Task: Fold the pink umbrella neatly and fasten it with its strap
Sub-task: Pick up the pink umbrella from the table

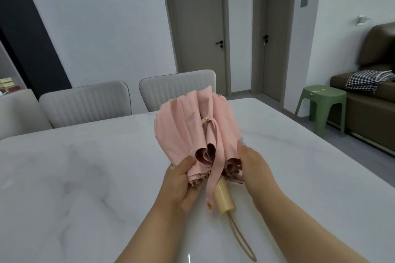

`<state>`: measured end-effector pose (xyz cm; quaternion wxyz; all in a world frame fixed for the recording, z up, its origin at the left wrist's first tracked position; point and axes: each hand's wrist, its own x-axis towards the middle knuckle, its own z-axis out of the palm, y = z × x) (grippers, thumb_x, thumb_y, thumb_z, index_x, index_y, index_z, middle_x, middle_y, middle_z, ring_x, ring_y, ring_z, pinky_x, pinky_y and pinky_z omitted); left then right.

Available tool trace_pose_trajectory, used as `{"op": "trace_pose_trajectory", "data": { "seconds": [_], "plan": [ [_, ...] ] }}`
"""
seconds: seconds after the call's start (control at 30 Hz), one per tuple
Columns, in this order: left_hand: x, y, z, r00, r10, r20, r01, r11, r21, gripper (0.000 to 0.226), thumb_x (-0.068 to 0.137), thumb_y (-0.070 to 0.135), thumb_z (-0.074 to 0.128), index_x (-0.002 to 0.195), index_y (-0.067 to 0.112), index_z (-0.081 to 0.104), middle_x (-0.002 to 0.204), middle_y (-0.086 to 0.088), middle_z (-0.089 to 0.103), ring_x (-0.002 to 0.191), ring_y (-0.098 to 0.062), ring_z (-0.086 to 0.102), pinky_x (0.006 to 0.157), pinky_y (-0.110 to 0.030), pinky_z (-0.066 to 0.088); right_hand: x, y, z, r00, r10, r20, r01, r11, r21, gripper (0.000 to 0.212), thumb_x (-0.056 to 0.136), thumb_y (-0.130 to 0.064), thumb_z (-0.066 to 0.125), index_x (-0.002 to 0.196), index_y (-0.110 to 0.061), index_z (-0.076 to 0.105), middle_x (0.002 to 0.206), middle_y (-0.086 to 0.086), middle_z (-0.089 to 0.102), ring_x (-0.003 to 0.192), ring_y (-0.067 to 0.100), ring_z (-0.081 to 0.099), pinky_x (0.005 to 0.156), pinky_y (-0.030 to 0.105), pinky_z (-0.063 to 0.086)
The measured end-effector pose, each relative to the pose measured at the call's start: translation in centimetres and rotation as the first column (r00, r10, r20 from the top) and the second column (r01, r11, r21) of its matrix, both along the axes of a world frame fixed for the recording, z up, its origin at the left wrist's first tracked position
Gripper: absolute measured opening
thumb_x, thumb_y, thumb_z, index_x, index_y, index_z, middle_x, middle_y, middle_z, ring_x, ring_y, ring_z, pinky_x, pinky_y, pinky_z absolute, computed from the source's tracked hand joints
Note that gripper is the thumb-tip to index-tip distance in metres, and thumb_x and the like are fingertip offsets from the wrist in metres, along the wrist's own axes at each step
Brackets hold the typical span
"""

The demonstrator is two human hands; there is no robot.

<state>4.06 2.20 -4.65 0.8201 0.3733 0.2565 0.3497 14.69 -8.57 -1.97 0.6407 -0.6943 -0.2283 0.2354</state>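
We hold the pink umbrella (192, 126) up over the white table (85, 177), right in the middle in front of us. It is closed but still puffy, and its folds stick out loose on all sides. Our left hand (181, 183) grips the bottom of the cloth, with the thumb curled over the edge where the little rib tips poke out. Our right hand (254, 164) is on the other side, with its fingers pressed against the cloth and going round behind it, so we cannot tell how tight it holds. The strap (215, 164) is not done up. It hangs down loose from a small gold button on the cloth, and its end with a snap dangles beside the pale yellow handle (224, 196). The handle points down at us, and a thin loop cord (241, 239) trails from it toward the table. Across the table we see two grey chairs (85, 102). Off to the right there is a green stool (320, 100) next to a brown sofa (372, 100) with a checked blanket (367, 80) on it.
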Motion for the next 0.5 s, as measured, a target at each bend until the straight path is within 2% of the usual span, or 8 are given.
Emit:
{"op": "trace_pose_trajectory", "data": {
  "seconds": [0.03,0.1,0.17,0.23,0.27,0.33,0.43,0.5],
  "plan": [
    [-0.2,0.0,0.2,0.999,0.019,0.026,-0.018,1.000,-0.016,0.037,0.090,-0.001,0.059,0.125,-0.012,0.056,0.108,-0.028,0.067,0.100,-0.039,0.066,0.097,-0.058,0.049,-0.2,-0.6,0.1,0.989,-0.063,0.131,0.065,0.998,-0.008,0.041,0.099,-0.047,0.033,0.080,-0.015,0.051,0.079,0.006,0.057,0.065,0.015,0.051,0.056,0.029,0.040],
    [-0.7,-0.1,0.5,0.997,0.049,0.063,-0.047,0.999,-0.026,0.027,0.092,-0.005,0.054,0.117,-0.013,0.057,0.097,-0.026,0.071,0.086,-0.035,0.071,0.074,-0.049,0.060,-0.3,-1.6,-0.2,0.946,-0.156,0.286,0.170,0.985,-0.026,0.050,0.096,-0.053,0.030,0.084,-0.009,0.049,0.074,0.002,0.054,0.065,0.017,0.049,0.059,0.033,0.039],
    [-0.9,0.0,0.6,0.992,0.103,0.078,-0.104,0.995,0.009,0.019,0.093,-0.006,0.051,0.110,-0.011,0.057,0.080,-0.018,0.073,0.068,-0.026,0.073,0.056,-0.033,0.059,-0.4,-1.4,-0.5,0.955,-0.051,0.293,0.099,0.984,-0.149,0.060,0.095,-0.057,0.027,0.080,-0.006,0.054,0.070,0.006,0.058,0.065,0.022,0.053,0.066,0.039,0.046],
    [-1.3,-0.1,0.8,0.984,0.147,0.099,-0.152,0.987,0.044,0.019,0.093,-0.004,0.052,0.111,-0.008,0.057,0.076,-0.013,0.073,0.065,-0.020,0.073,0.053,-0.026,0.057,-0.8,-0.7,-0.8,0.990,0.095,0.103,-0.066,0.964,-0.257,0.069,0.092,-0.064,0.029,0.073,-0.007,0.062,0.064,0.007,0.064,0.062,0.023,0.059,0.071,0.041,0.052],
    [-1.3,0.0,0.7,0.981,0.169,0.099,-0.174,0.984,0.048,0.018,0.093,-0.003,0.053,0.109,-0.007,0.058,0.075,-0.012,0.073,0.063,-0.019,0.072,0.052,-0.025,0.056,-1.2,-0.5,-0.9,0.986,0.160,-0.037,-0.164,0.954,-0.253,0.072,0.090,-0.067,0.030,0.073,-0.007,0.065,0.059,0.006,0.064,0.056,0.021,0.060,0.067,0.037,0.053],
    [-1.4,-0.1,0.7,0.980,0.182,0.083,-0.185,0.982,0.033,0.015,0.094,0.000,0.055,0.104,-0.010,0.060,0.072,-0.015,0.072,0.061,-0.020,0.071,0.053,-0.025,0.056,-2.0,-0.4,-0.8,0.907,0.317,-0.278,-0.361,0.925,-0.123,0.073,0.091,-0.067,0.030,0.083,-0.005,0.068,0.057,0.007,0.066,0.048,0.019,0.060,0.055,0.031,0.053],
    [-1.5,-0.8,0.7,0.995,0.090,0.041,-0.091,0.996,0.023,0.044,0.094,0.019,0.060,0.116,-0.019,0.055,0.087,-0.032,0.066,0.069,-0.038,0.068,0.059,-0.041,0.056,-2.5,-0.2,-1.0,0.780,0.498,-0.378,-0.507,0.858,0.083,0.079,0.090,-0.070,0.024,0.090,-0.004,0.067,0.072,0.018,0.066,0.045,0.024,0.057,0.037,0.022,0.040],
    [-1.3,-1.3,0.9,0.998,0.054,0.042,-0.057,0.996,0.062,0.041,0.098,0.021,0.053,0.108,-0.019,0.056,0.072,-0.030,0.065,0.052,-0.033,0.065,0.047,-0.035,0.054,-2.3,-0.2,-1.3,0.792,0.460,-0.401,-0.461,0.882,0.102,0.078,0.084,-0.076,0.026,0.077,-0.007,0.061,0.062,0.013,0.057,0.037,0.020,0.048,0.032,0.017,0.026]
  ]
}}
